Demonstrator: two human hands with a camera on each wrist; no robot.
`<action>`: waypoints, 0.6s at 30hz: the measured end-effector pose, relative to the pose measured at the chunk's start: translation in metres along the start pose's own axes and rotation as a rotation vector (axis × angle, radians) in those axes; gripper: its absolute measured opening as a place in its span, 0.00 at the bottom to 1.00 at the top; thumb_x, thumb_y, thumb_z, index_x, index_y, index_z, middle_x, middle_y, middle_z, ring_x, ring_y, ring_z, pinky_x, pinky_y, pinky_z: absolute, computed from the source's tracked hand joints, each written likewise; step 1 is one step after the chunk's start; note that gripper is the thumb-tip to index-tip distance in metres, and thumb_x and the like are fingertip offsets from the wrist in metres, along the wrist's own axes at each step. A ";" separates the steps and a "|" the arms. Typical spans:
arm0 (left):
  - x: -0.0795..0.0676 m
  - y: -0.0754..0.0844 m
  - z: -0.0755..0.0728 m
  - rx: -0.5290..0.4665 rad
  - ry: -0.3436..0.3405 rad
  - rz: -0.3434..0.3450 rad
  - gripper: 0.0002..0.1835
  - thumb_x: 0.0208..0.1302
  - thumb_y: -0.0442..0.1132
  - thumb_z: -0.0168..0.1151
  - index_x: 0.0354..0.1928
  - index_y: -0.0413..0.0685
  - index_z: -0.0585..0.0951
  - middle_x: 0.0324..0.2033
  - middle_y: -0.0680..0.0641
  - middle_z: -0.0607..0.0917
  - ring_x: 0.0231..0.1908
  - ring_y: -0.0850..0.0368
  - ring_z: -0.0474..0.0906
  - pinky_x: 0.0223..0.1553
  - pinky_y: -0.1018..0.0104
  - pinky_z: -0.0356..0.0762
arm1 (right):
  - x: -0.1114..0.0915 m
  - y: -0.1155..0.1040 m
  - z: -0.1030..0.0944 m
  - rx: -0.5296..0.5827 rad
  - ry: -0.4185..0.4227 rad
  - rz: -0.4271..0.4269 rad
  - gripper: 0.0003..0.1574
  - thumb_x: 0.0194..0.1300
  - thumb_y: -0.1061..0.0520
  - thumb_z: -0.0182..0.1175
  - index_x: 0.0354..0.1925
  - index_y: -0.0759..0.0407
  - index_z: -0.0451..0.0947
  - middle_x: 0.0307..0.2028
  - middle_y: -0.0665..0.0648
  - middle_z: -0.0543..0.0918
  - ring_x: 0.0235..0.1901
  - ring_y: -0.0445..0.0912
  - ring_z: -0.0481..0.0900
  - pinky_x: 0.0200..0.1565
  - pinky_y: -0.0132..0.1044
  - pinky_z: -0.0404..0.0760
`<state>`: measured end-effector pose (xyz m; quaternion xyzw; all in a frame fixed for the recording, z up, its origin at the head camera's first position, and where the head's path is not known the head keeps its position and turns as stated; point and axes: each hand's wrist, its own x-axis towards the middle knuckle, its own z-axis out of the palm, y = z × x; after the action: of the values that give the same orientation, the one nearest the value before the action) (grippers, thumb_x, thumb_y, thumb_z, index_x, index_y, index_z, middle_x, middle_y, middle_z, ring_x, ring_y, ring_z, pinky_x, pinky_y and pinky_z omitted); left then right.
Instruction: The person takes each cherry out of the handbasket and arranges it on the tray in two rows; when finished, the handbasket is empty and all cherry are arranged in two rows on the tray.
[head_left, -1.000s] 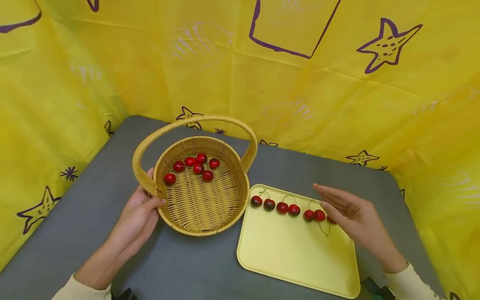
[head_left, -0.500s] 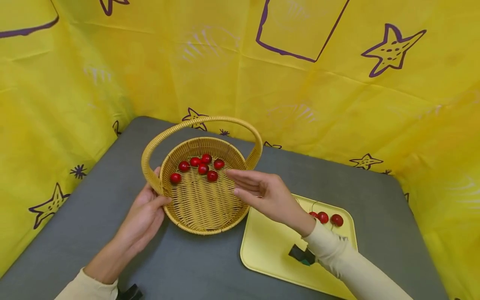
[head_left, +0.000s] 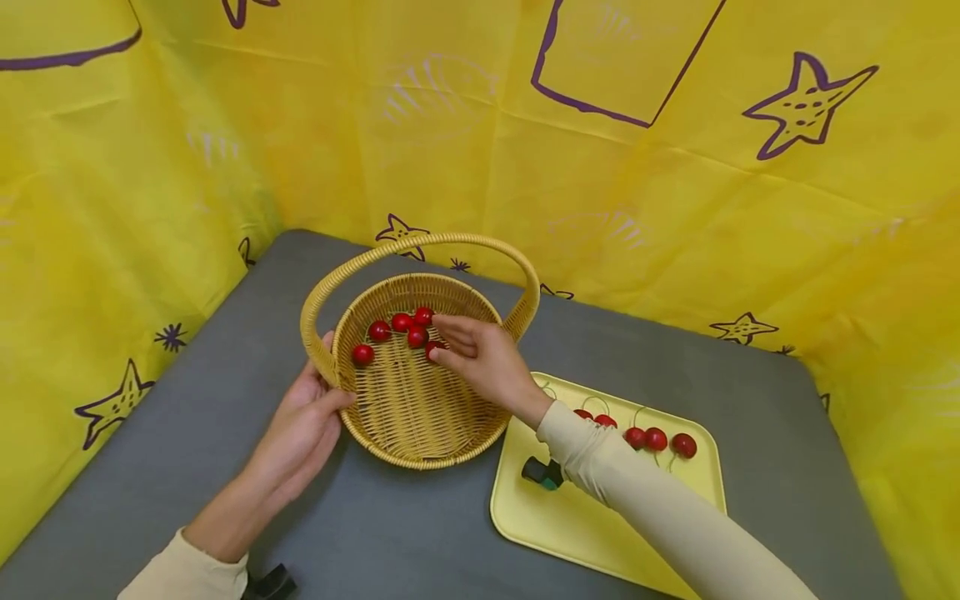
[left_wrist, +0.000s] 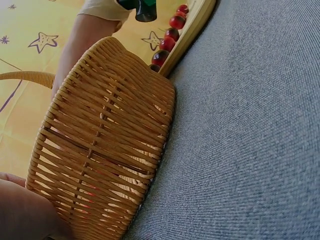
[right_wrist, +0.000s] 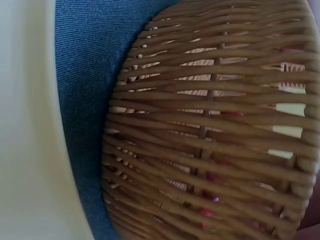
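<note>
A round wicker basket [head_left: 420, 417] with a tall arched handle holds several red cherries [head_left: 379, 331] toward its back left. My left hand [head_left: 303, 421] grips its left side at the handle's base, thumb over the rim. Inside the basket is my right hand [head_left: 483, 358], its fingers extended and apart from the thumb. Its thumb tip overlaps one cherry [head_left: 432, 350], and the hand hides another part of the basket floor. The right wrist view shows only the woven basket wall [right_wrist: 210, 125] close up.
A pale yellow tray [head_left: 525, 517] lies right of the basket, under my right forearm. Cherries with stems [head_left: 656, 439] line its far side, some hidden by the sleeve. The grey table [head_left: 390, 533] meets a yellow patterned cloth [head_left: 637, 183] behind.
My right hand has moved left from over the tray's cherries into the basket, beside the cherries there. My left hand keeps its hold; the head view has shifted slightly.
</note>
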<state>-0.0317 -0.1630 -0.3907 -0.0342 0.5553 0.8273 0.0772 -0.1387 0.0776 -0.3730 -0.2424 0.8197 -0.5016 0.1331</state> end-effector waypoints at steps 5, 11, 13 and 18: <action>-0.001 0.000 0.000 0.006 0.001 -0.008 0.52 0.72 0.18 0.41 0.85 0.59 0.28 0.84 0.53 0.29 0.82 0.57 0.29 0.81 0.59 0.38 | 0.003 0.002 0.006 -0.051 0.001 0.056 0.34 0.73 0.58 0.69 0.73 0.61 0.74 0.70 0.59 0.78 0.66 0.54 0.80 0.65 0.43 0.79; -0.002 0.000 -0.002 0.005 0.000 -0.011 0.52 0.72 0.18 0.41 0.85 0.58 0.28 0.84 0.53 0.28 0.82 0.58 0.27 0.80 0.60 0.36 | 0.007 0.003 0.013 -0.118 -0.023 0.105 0.33 0.72 0.60 0.69 0.72 0.62 0.76 0.69 0.59 0.80 0.65 0.52 0.80 0.64 0.42 0.80; -0.002 0.000 -0.001 0.003 -0.004 -0.007 0.52 0.72 0.18 0.40 0.85 0.58 0.28 0.84 0.52 0.28 0.82 0.57 0.27 0.81 0.59 0.35 | 0.009 0.003 0.014 -0.118 -0.023 0.114 0.32 0.71 0.62 0.69 0.71 0.62 0.77 0.68 0.59 0.80 0.65 0.52 0.80 0.64 0.42 0.80; -0.001 0.000 0.001 0.005 -0.010 -0.001 0.52 0.72 0.17 0.40 0.85 0.57 0.29 0.84 0.51 0.29 0.82 0.56 0.29 0.81 0.58 0.36 | 0.013 0.005 0.017 -0.127 -0.016 0.115 0.31 0.69 0.64 0.70 0.68 0.63 0.79 0.65 0.61 0.82 0.64 0.52 0.81 0.63 0.41 0.80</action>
<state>-0.0304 -0.1625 -0.3898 -0.0299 0.5571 0.8260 0.0805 -0.1428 0.0596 -0.3852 -0.2069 0.8614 -0.4379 0.1528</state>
